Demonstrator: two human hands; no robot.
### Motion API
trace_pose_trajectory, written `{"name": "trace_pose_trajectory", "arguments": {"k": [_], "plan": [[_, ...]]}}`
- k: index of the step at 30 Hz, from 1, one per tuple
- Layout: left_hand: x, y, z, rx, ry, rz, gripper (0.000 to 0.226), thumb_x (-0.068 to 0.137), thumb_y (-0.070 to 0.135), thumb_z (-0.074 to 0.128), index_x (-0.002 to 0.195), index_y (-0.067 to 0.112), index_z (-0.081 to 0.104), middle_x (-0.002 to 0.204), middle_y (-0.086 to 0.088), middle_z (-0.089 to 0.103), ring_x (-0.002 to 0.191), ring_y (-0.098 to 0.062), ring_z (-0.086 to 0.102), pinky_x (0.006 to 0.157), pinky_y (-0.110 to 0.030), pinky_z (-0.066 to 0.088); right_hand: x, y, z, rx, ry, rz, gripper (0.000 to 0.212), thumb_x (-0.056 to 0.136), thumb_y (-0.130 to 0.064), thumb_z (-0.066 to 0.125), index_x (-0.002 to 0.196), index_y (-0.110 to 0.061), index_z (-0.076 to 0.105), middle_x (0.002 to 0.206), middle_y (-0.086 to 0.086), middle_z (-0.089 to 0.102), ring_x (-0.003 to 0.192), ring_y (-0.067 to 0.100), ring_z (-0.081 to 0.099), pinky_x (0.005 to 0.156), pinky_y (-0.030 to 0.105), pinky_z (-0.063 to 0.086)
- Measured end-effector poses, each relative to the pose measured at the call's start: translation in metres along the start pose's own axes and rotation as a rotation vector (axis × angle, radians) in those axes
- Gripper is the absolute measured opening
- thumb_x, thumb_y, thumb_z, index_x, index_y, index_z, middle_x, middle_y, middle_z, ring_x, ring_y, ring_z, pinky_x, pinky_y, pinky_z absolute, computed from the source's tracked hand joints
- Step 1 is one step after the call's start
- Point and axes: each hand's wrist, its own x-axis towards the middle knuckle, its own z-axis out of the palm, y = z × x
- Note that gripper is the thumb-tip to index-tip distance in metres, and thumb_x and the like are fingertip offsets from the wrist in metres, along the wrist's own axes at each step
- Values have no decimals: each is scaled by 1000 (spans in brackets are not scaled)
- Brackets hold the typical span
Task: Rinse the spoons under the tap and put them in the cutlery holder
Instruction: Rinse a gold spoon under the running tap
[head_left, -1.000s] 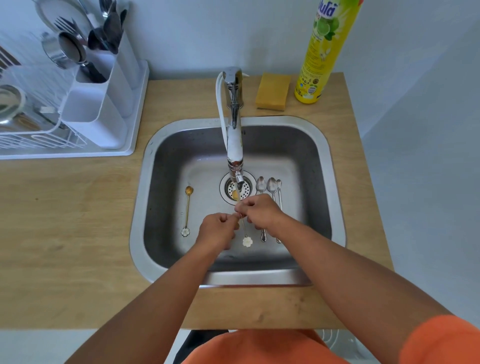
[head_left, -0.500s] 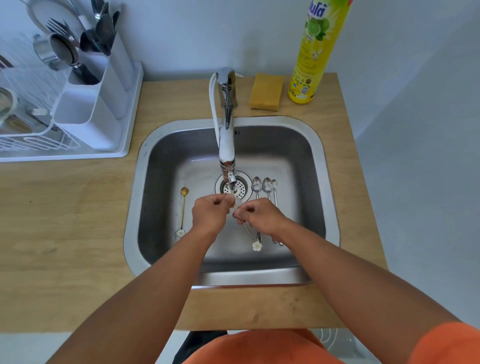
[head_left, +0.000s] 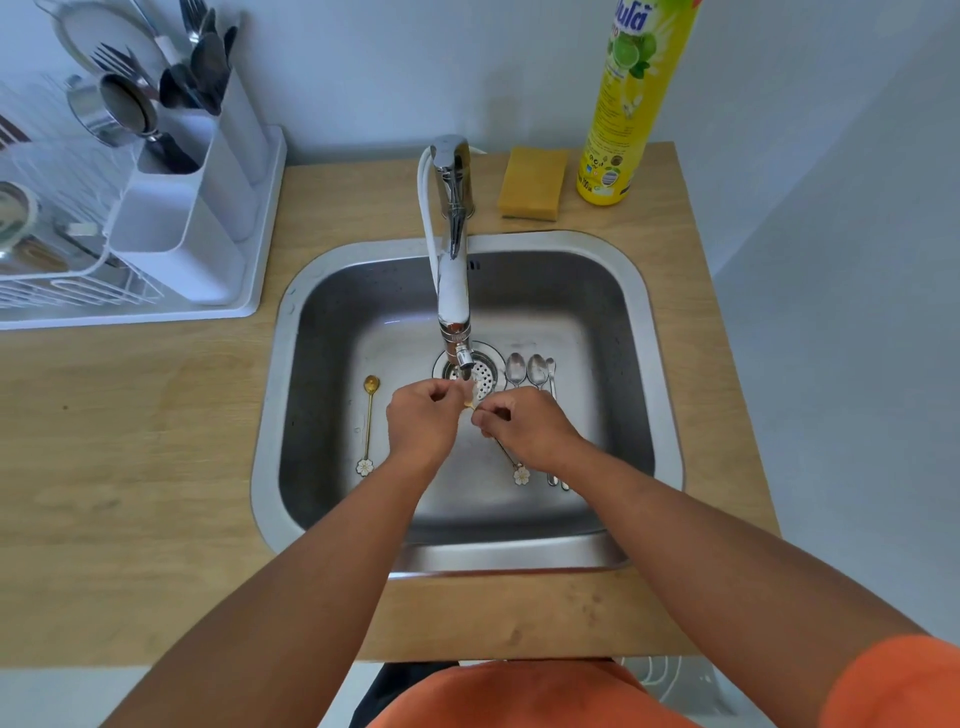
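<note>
Under tap (head_left: 453, 291): both hands' fingers (head_left: 441, 391) clamped on gold spoon (head_left: 511, 460); silver spoons (head_left: 535, 370) beside

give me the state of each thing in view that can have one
chrome tap: running
gold flower-ended spoon: held under the stream by both hands
right hand: gripping its handle
left hand: rubbing its bowl
second gold flower-ended spoon: lying in the steel sink
three silver spoons: lying by the drain

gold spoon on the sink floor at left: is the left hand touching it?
Apart. The head view shows the gold spoon lying flat on the sink floor, with bare steel visible between its handle and the left hand, which is up at the tap.
</note>
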Motion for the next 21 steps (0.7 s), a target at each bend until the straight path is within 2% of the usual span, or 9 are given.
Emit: {"name": "trace_pose_trajectory", "arguments": {"k": [2,5,9,12,14,16,18,21], "plan": [[-1,-1,2,-39,-1,-28,22,96,39,72,78,27,80,76,6,77,72,-12,67,68,-30,56,1,-1,0,-28,22,-12,20,94,-34,66,78,-24,74,77,-6,73,77,16,68,78,41,58],[-4,-6,-3,-155,-116,-101,15,99,32,70,98,21,81,91,-2,79,84,-17,69,75,-33,62,-2,-1,-2,-80,35,-13,17,96,-33,62,85,-30,74,82,-9,73,80,15,66,78,41,58],[-8,-13,-7,-209,-142,-127,12,95,17,75,97,28,80,88,5,80,80,-11,69,75,-27,61,-9,-2,0,-112,45,-19,18,97,-35,59,85,-31,71,77,-12,68,77,15,64,75,40,57],[-10,-14,-7,-210,-146,-127,14,90,14,81,100,24,81,85,10,80,70,1,69,76,-24,58,-14,-3,3,-131,48,-27,20,98,-36,58,86,-27,70,76,-8,68,77,17,63,73,41,57],[-11,-14,-7,-159,-148,-102,16,89,16,81,105,19,81,89,7,80,69,3,69,83,-28,58,-16,-4,3,-150,44,-36,21,99,-37,56,87,-26,70,78,-7,68,77,18,63,73,42,56],[-13,-12,-7,-107,-136,-72,13,93,25,78,104,21,82,89,7,80,80,-4,71,86,-31,59,-19,-4,3,-164,37,-45,22,100,-37,55,86,-27,68,78,-6,68,76,18,63,73,42,56],[-14,-9,-7,-87,-102,-56,14,95,37,74,95,25,82,84,8,79,83,-9,73,79,-31,58,-20,-5,2,-180,32,-54,22,100,-37,55,86,-26,68,80,-6,69,76,18,63,72,42,57],[-14,-5,-6,-137,-81,-112,25,93,47,73,86,24,81,75,9,77,76,-12,70,71,-31,57,-21,-7,0,-192,33,-66,21,101,-37,55,89,-26,69,83,-6,70,77,19,64,72,40,56]]}}
